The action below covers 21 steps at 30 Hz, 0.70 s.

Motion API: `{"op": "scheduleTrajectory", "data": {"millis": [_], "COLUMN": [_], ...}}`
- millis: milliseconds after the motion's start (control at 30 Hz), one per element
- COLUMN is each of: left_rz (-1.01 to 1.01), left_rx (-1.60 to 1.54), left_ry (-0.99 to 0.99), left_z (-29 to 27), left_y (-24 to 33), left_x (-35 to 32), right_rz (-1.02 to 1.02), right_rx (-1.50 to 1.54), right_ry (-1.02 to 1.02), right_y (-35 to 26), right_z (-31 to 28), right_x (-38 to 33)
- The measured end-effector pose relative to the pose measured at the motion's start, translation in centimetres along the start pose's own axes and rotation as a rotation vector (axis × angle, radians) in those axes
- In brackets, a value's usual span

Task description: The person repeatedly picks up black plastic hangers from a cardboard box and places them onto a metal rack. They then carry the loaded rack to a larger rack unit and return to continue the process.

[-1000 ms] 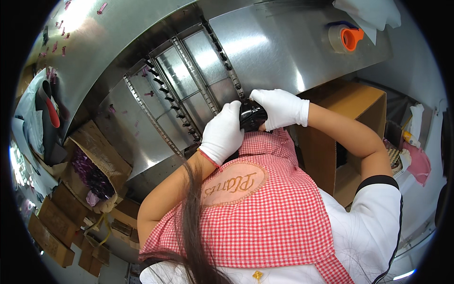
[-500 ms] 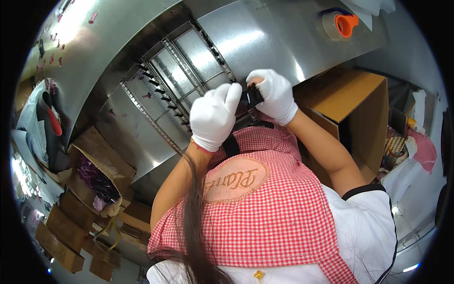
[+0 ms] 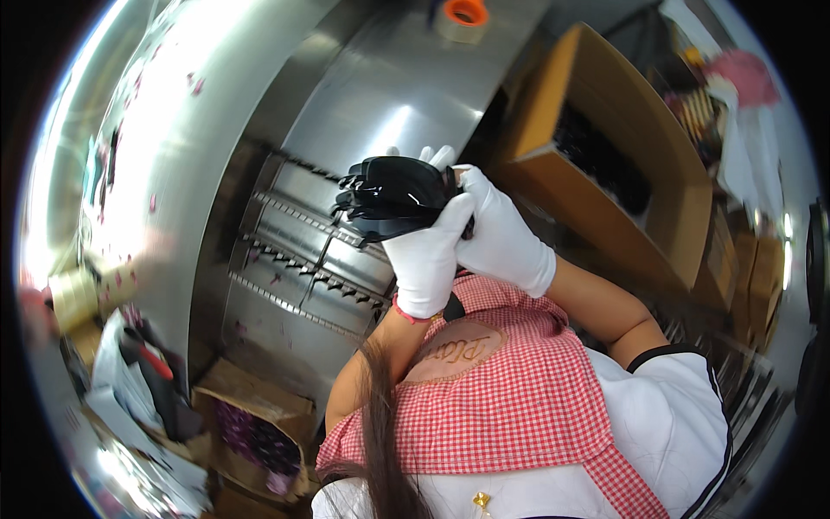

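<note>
A thick bunch of glossy black curved plastic pieces (image 3: pixel 393 195) is held up in front of my chest. My left hand (image 3: pixel 428 264), in a white glove, grips the bunch from below, with its thumb on the near side and its fingertips showing beyond the far edge. My right hand (image 3: pixel 506 238), gloved too, is closed at the right end of the bunch; its fingertips are partly hidden there. Below and to the left is a metal rack (image 3: pixel 298 208) of slotted bars, one carrying a row of small black parts (image 3: pixel 294 262).
To the right stands an open cardboard box (image 3: pixel 596 195) with black pieces (image 3: pixel 601 160) inside. An orange tape dispenser (image 3: pixel 462 16) sits at the far edge. Pink scraps (image 3: pixel 197 86) dot the steel surface at left. Another carton (image 3: pixel 255 389) holds dark purple material at lower left.
My view has turned toward the right-hand box. Both hands, earlier close together on a small black part over the rack, now hold a bunch of black pieces.
</note>
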<state>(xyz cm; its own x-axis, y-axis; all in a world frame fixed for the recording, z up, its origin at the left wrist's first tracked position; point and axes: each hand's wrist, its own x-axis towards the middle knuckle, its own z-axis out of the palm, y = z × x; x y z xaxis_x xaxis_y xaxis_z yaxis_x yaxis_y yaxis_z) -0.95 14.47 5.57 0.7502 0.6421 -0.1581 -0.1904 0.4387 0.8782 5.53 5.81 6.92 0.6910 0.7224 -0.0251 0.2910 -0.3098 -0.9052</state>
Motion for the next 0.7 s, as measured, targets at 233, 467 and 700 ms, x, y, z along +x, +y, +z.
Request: {"op": "scheduleTrajectory", "data": {"millis": [233,467,700], "left_rz": [-0.217,-0.372,-0.621], "left_rx": [-0.348,-0.06,0.137], "left_ry": [-0.363,-0.569,-0.718], "left_z": [5.2,16.0,31.0], "left_y": [-1.6,-4.2,-12.2], "left_x": [-1.7,-1.1,1.3], "right_rz": [0.025,0.07,0.078], "right_rx": [0.122,0.211,-0.337], "right_ry": [0.211,0.635,0.854], "right_y": [1.2,4.5,12.4], "right_z": [-6.3,-12.9,-27.2], "right_x": [-6.9,-9.9,-12.9]}}
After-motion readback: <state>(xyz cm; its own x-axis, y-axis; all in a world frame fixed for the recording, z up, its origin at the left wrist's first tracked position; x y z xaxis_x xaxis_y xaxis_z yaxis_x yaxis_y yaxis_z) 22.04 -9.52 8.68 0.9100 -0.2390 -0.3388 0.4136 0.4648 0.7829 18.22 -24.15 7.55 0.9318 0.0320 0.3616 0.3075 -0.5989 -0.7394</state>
